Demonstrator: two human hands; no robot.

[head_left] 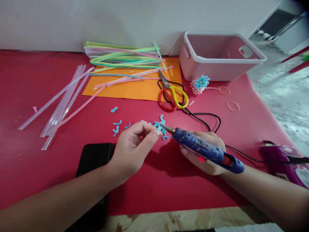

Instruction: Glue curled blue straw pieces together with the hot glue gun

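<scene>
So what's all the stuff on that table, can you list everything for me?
Table cover: one, red, whole surface.
Paper sheet: one, orange, far middle.
Coloured straws: a pile, green, pink and blue, on the sheet.
Clear straws: a bunch, far left.
Scissors: one, red and yellow handles, sheet's right edge.
Tub: one, pale pink, far right.
Straw flower: one, blue and pink, before the tub.
Rubber bands: two, orange, right.
Straw bits: several, blue, centre.
Phone: one, black, near left.
Purple object: one, right edge.
Glue gun: one, blue, in right hand.
Left hand: pinching by the nozzle.
</scene>
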